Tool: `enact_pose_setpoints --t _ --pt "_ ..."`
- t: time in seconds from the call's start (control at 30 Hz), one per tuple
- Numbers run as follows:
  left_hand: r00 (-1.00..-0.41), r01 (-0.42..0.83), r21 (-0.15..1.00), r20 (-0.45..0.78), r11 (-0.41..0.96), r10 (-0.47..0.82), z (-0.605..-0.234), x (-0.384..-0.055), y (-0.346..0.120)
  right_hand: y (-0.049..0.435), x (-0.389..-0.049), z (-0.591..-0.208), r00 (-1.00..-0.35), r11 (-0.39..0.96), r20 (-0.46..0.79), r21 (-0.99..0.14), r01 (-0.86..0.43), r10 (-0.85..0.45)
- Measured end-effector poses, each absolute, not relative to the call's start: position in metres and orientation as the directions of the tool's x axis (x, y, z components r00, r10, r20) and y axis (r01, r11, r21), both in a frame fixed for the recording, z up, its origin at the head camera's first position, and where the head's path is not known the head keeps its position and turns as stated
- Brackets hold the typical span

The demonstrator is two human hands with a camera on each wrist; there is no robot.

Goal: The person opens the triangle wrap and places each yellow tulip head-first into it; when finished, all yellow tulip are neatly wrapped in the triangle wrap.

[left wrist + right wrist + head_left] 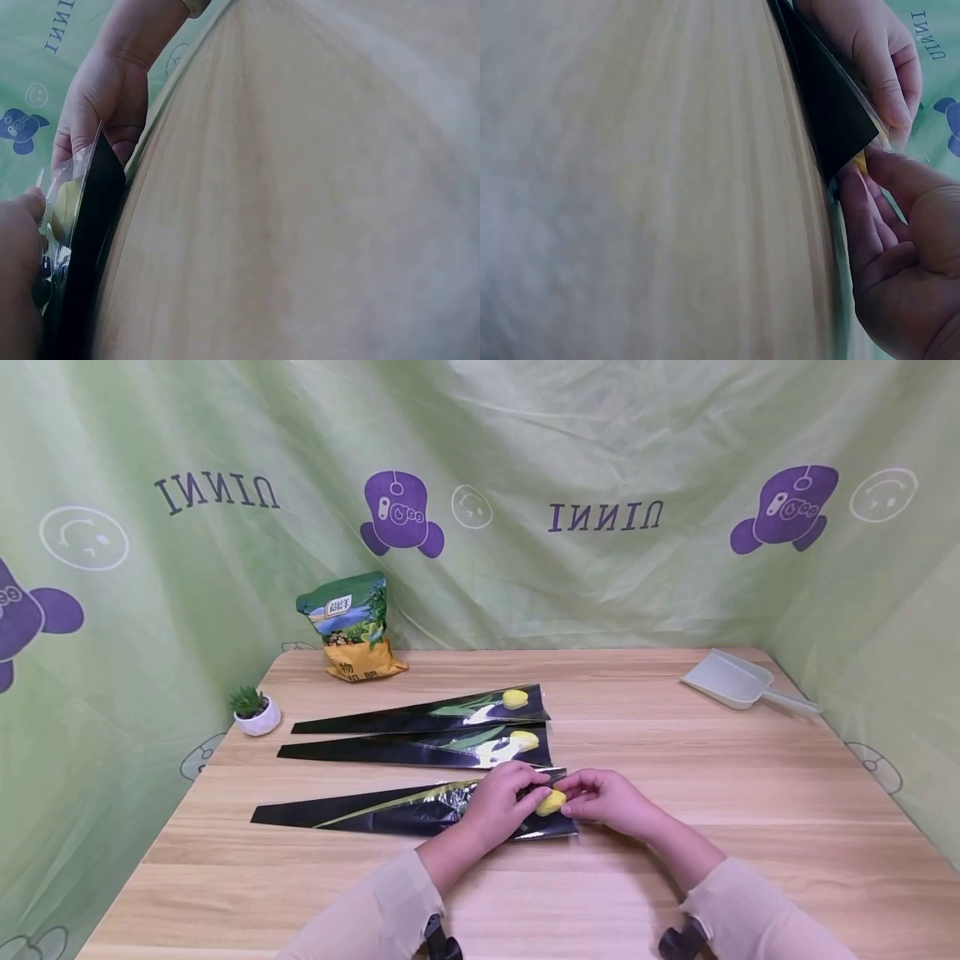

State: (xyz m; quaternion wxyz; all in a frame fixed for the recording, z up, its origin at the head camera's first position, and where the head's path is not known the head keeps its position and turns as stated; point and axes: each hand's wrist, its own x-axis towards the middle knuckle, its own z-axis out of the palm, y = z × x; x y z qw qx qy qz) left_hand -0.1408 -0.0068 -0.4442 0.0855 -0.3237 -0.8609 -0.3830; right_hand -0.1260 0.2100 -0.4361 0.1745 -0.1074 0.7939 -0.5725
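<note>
A yellow tulip lies at the wide end of a black flower sleeve with a clear film front, nearest the person. My left hand holds the sleeve beside the tulip, its thumb on the clear film. At the sleeve's mouth, my right hand pinches the tulip head between thumb and fingers. In the right wrist view, only a sliver of yellow petal shows past the black sheet. My left hand covers part of the sleeve.
Two more sleeved yellow tulips lie behind, wide ends to the right. A green and yellow bag stands at the back left, near a small potted succulent. A pale dustpan lies at the back right of the wooden table.
</note>
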Motion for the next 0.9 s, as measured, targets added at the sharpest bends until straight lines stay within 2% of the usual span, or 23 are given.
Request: enact_pose_setpoints --t 0.37,0.6,0.9 --pt "-0.782 0.615 0.598 0.382 0.513 0.492 -0.446 -0.141 -0.009 0.208 -0.129 -0.442 -0.908 0.319 -0.15 -0.948 0.019 -0.391" --pt "-0.771 0.628 0.582 0.374 0.517 0.516 -0.447 -0.141 -0.01 0.214 -0.129 -0.433 -0.904 0.354 -0.178 -0.935 0.032 -0.388" --pt "-0.755 0.641 0.55 0.326 0.535 0.569 -0.446 -0.142 -0.009 0.239 -0.133 -0.412 -0.941 0.513 -0.178 -0.858 0.006 -0.287"
